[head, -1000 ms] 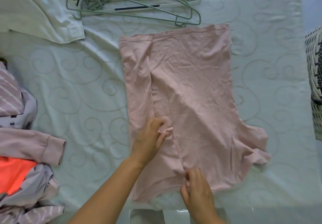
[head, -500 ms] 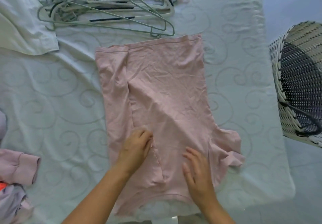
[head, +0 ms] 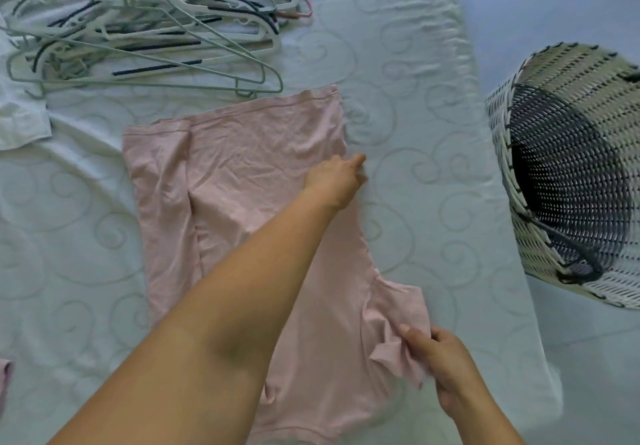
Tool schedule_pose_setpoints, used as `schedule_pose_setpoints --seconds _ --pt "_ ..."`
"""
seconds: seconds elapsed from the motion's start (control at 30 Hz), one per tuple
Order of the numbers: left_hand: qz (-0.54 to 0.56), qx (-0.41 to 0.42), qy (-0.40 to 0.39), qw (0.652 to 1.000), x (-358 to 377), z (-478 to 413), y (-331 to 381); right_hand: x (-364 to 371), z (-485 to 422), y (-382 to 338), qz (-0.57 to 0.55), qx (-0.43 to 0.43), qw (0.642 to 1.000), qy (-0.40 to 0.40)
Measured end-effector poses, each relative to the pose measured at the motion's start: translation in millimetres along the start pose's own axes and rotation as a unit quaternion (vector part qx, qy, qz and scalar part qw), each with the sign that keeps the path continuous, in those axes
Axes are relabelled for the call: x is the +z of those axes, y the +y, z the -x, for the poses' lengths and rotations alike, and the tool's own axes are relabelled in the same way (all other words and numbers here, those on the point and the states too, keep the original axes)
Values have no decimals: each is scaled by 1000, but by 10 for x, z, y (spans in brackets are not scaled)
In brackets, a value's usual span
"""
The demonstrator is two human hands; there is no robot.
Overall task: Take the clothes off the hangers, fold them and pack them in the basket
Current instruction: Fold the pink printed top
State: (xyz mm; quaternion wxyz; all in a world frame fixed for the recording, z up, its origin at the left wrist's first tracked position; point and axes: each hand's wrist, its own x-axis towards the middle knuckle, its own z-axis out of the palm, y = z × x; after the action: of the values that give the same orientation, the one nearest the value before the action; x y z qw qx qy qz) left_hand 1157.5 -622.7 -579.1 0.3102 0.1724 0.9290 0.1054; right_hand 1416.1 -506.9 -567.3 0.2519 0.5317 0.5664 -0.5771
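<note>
Lying flat on the bed [head: 415,105] is one pink shirt [head: 242,174] — left hand [head: 334,179] gripping its right edge, right hand [head: 438,358] pinching the sleeve. One woven basket [head: 568,174] stands beside the bed — a heap of hangers [head: 149,25], too tangled to count.

A bed [head: 408,105] covered in a pale quilted sheet [head: 69,222] stitched with swirl patterns fills most of the view. Its right edge runs down beside a light, smooth floor [head: 554,1], which shows at the right and lower right.
</note>
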Motion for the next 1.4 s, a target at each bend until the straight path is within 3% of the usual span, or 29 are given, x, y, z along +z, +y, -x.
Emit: schedule_pose_setpoints --seconds 0.1,0.17,0.23,0.3,0.33,0.4,0.43,0.47,0.5,0.53,0.6,0.63,0.67,0.73,0.83,0.87,0.9,1.03,1.17,1.3,1.4 --pt "66 -16 56 996 -100 -26 -57 -9 211 -149 12 -109 994 -3" --pt "216 -33 115 969 -137 41 -191 32 449 -282 88 -202 974 -59" --pt "407 -54 180 894 -185 228 -361 164 632 -323 154 -277 939 -133" --pt "517 -63 230 822 -196 516 -616 324 772 -275 248 -318 886 -230" --pt "550 -76 241 796 -183 662 -779 589 729 -25 315 -264 871 -270" --pt "602 -111 234 755 -114 917 -1138 763 403 627 419 -286 850 -140" --pt "613 -127 220 748 -68 1025 -1309 947 398 956 427 -329 831 -137" --pt "624 -140 203 741 -6 1120 -1456 1056 432 1086 438 -328 811 -208" --pt "635 -152 192 732 54 1207 -1567 1115 496 894 448 -268 804 -286" --pt "649 -162 190 718 110 1284 -1644 1250 657 565 469 -249 791 -305" --pt "669 -172 209 692 201 1462 -1702 1355 682 170 460 -295 791 -275" --pt "658 -174 226 697 253 1568 -1703 1384 587 73 489 -309 781 -236" --pt "638 -174 241 711 339 1679 -1695 1444 559 -52 474 -325 793 -203" --pt "580 -165 248 758 531 1942 -1613 1521 432 -255 446 -363 803 -158" --pt "422 -63 219 878 832 2329 -1416 1629 250 -559 295 -302 896 -136" --pt "358 -23 209 910 931 2418 -1374 1658 259 -606 252 -282 915 -141" --pt "329 -14 208 921 1000 2488 -1351 1674 248 -567 238 -264 923 -149" --pt "354 -169 250 885 1155 2601 -1364 1553 322 -227 197 -201 952 -121" --pt "370 -327 135 859 1121 2596 -1404 1381 520 97 143 -123 971 -145" --pt "357 -280 156 877 1243 2635 -1290 1497 504 92 146 -108 962 -203" --pt "379 -320 187 848 1288 2530 -1312 1599 386 18 66 -52 974 -212"
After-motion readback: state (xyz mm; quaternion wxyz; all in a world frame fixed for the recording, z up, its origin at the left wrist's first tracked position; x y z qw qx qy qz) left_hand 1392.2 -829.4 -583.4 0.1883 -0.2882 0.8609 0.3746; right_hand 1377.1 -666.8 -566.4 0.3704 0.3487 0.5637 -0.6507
